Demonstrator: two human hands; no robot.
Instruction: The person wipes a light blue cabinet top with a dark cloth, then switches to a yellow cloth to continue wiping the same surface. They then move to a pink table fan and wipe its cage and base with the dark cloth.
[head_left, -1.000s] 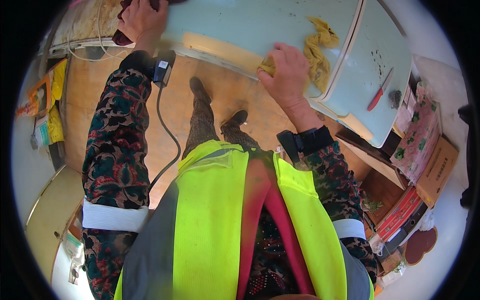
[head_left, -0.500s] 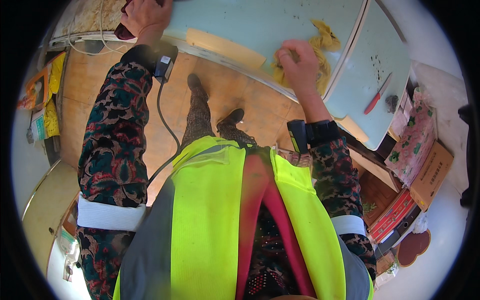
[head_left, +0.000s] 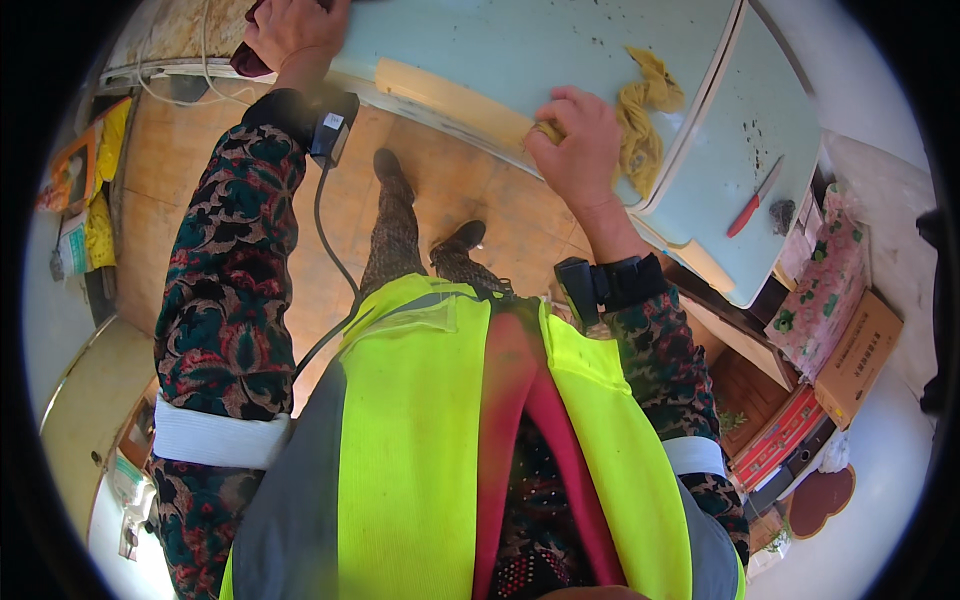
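A pale blue panel with beige edge handles [head_left: 450,95], like refrigerator doors lying flat, spreads in front of me. At its far left my left hand [head_left: 292,38] is bent over a dark maroon cloth [head_left: 249,62]; the fingertips are partly cut off by the picture's edge. My right hand [head_left: 577,145] is curled closed above the near edge of the panel. A bit of yellowish-brown material [head_left: 548,131] shows between its fingers; mostly hidden, its kind is unclear. Just right of that hand lies a crumpled mustard-yellow cloth [head_left: 642,120].
On the right panel section lie a red-handled knife [head_left: 755,198], a dark scouring ball [head_left: 783,214] and dark crumbs. A white cord [head_left: 205,60] hangs at the left. Bags [head_left: 100,240] stand along the left wall. A cardboard box [head_left: 858,345] and a floral pink cloth [head_left: 815,290] sit at right.
My right hand has shifted a little left, away from the crumpled yellow cloth, uncovering more of it. My left hand has barely moved.
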